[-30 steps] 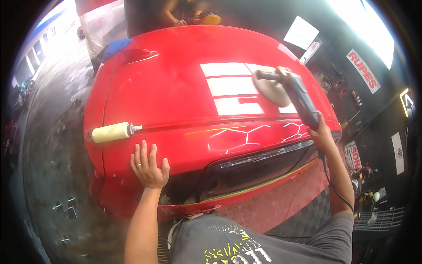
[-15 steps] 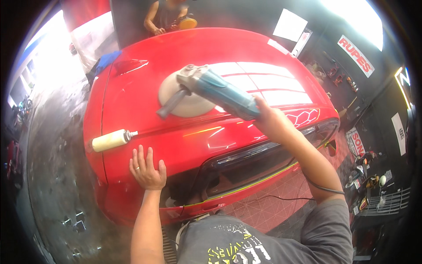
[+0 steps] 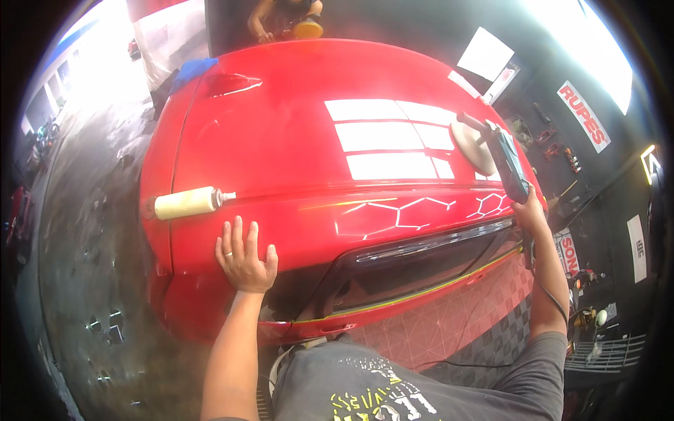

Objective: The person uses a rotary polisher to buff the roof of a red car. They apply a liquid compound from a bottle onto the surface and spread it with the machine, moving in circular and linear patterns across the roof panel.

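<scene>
My right hand (image 3: 530,212) grips the body of a blue-green power polisher (image 3: 507,160) over the right end of the glossy red car roof (image 3: 281,119). Its round pale pad (image 3: 474,147) is tilted near the roof surface; whether it touches I cannot tell. A dark side handle sticks out beyond the pad, with no hand on it. My left hand (image 3: 246,256) lies flat on the roof's near left edge, fingers spread, a ring on one finger. Just beyond those fingertips a pale yellow squeeze bottle (image 3: 186,203) with a white nozzle lies on its side.
A person (image 3: 281,17) with another polisher, its pad yellow (image 3: 307,29), stands across the car. Blue cloth (image 3: 193,72) sits at the far left roof corner. A dark cord (image 3: 449,363) trails below my right arm. A metal rack (image 3: 607,354) stands right.
My right hand has carried the polisher from mid-roof to the roof's right end, and its pad has turned. My left hand stays spread on the car. The view has shifted slightly.
</scene>
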`<act>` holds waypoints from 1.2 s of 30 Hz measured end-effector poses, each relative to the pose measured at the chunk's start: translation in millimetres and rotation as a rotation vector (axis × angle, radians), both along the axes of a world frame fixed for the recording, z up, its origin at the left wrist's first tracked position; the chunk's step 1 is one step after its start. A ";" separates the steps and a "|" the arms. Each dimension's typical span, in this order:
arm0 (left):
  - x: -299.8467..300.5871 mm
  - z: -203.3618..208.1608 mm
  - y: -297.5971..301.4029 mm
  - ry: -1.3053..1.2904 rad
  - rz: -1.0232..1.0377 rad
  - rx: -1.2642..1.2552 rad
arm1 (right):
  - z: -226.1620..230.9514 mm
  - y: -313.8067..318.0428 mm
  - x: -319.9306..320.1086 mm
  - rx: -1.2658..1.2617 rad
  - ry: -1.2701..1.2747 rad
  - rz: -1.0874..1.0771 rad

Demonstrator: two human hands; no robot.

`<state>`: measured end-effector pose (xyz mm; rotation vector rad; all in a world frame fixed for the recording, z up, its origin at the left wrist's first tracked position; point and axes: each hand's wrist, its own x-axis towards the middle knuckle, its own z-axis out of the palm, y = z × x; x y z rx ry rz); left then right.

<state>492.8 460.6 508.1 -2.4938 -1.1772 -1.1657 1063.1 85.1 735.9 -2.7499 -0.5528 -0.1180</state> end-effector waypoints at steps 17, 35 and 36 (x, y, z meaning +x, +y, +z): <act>-2.0 -0.5 1.3 0.008 0.000 0.010 | 5.6 128.0 -155.2 0.041 0.071 0.553; 0.0 9.4 -10.3 0.077 0.013 0.061 | 18.9 119.3 -105.9 0.095 -0.005 0.394; 1.3 7.6 -8.4 0.044 0.005 0.082 | 17.4 105.7 -86.1 0.186 -0.011 0.362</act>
